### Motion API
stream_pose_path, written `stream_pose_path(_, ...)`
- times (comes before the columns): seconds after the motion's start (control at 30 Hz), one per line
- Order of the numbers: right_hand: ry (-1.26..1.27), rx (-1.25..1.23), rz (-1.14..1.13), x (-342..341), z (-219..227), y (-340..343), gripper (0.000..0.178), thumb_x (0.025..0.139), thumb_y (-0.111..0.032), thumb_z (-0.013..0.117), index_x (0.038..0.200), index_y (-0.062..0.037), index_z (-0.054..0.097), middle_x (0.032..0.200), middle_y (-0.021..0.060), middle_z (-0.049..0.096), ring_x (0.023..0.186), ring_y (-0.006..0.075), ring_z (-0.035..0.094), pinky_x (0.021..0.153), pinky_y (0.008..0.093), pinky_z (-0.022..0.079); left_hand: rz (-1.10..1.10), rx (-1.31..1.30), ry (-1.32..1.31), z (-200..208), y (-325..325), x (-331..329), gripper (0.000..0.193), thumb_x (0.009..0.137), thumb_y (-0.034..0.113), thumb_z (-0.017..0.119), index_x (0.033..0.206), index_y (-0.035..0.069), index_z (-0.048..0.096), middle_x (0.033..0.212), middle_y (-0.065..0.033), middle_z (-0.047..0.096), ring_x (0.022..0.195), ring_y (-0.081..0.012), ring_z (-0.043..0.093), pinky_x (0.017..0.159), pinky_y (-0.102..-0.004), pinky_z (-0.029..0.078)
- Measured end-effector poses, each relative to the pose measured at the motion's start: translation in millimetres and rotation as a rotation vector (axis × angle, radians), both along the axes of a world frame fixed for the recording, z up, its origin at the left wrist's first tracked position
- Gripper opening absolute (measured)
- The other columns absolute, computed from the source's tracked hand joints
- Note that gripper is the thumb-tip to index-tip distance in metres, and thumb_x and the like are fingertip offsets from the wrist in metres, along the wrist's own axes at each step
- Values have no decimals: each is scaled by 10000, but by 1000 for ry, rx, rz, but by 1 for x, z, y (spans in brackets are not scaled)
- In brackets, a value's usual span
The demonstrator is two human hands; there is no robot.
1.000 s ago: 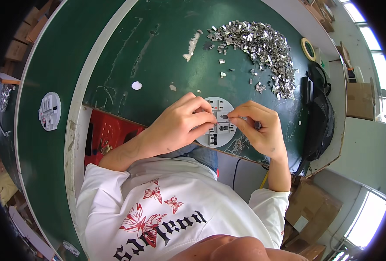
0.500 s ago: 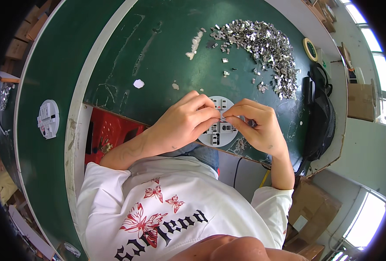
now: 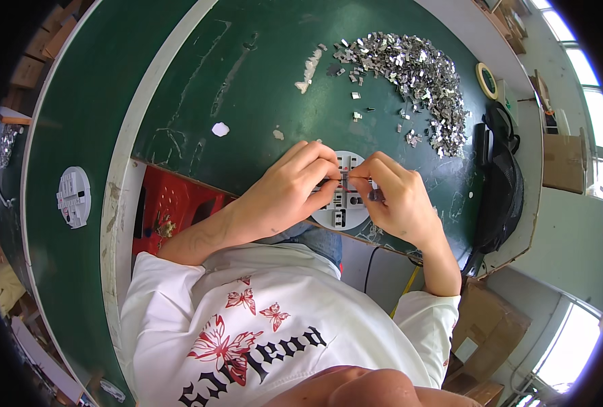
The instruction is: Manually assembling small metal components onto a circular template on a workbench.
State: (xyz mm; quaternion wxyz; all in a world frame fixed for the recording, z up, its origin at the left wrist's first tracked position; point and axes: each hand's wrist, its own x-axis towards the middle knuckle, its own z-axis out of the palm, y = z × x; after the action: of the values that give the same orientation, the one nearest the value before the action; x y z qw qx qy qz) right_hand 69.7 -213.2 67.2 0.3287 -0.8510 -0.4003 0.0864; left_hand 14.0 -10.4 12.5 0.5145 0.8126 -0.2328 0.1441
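Two bare hands are working over one round, light-grey plastic disc with raised blocks (image 3: 357,217).
The left hand (image 3: 293,182) is pinching thumb and forefinger together; the right hand (image 3: 400,200) is pinching likewise, its curled fingers holding one dark, round-ended object (image 3: 377,195). Cannot tell what lies between either pair of tips. The disc is lying directly beneath the fingertips. Beyond the fingers, rightward, one heap of small silver metal pieces (image 3: 427,85) is lying, uncountable; well left, one similar grey disc (image 3: 74,197) is resting.
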Motion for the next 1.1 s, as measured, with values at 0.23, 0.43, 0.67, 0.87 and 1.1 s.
stream_pose_path(0.23, -131, -116, 103, -2, 0, 3, 311, 627, 118, 639, 918, 19, 590, 835, 107, 597, 652, 289, 641, 518, 372, 507, 16, 32, -8, 1, 1, -4, 168, 781, -57, 703, 918, -19, 613, 1027, -99, 571, 940, -277, 590, 801, -367, 500)
stream_pose_path(0.43, -216, -178, 149, -4, -2, 6, 304, 619, 104, 646, 898, 14, 569, 840, 109, 574, 620, 295, 614, 513, 381, 501, 19, 17, -3, -2, 2, -4, 168, 780, -56, 703, 917, -18, 613, 1027, -100, 569, 939, -277, 589, 802, -366, 499)
stream_pose_path(0.67, -259, -293, 204, -8, -2, 12, 326, 595, 84, 651, 898, 12, 555, 846, 121, 547, 589, 309, 587, 521, 410, 496, 6, 9, -20, 0, 4, -3, 161, 779, -67, 696, 915, -22, 622, 1019, -95, 568, 928, -268, 591, 792, -363, 498)
stream_pose_path(0.87, 73, 95, 19, -3, 20, 14, 170, 804, 25, 622, 696, -16, 498, 654, 62, 479, 498, 213, 501, 451, 336, 401, -25, 55, 41, 2, 11, -9, 475, 769, 127, 785, 1171, -23, 581, 1214, -137, 543, 1141, -321, 524, 973, -427, 444)
stream_pose_path(1.1, 671, 1007, 79, 9, 7, 27, 532, 1043, -231, 377, 530, -101, 321, 498, 9, 350, 425, 118, 290, 420, 273, 255, -55, 246, 92, -2, 5, -13, 1000, 710, 396, 845, 1441, -50, 328, 1456, -197, 384, 1390, -387, 322, 1174, -532, 242)
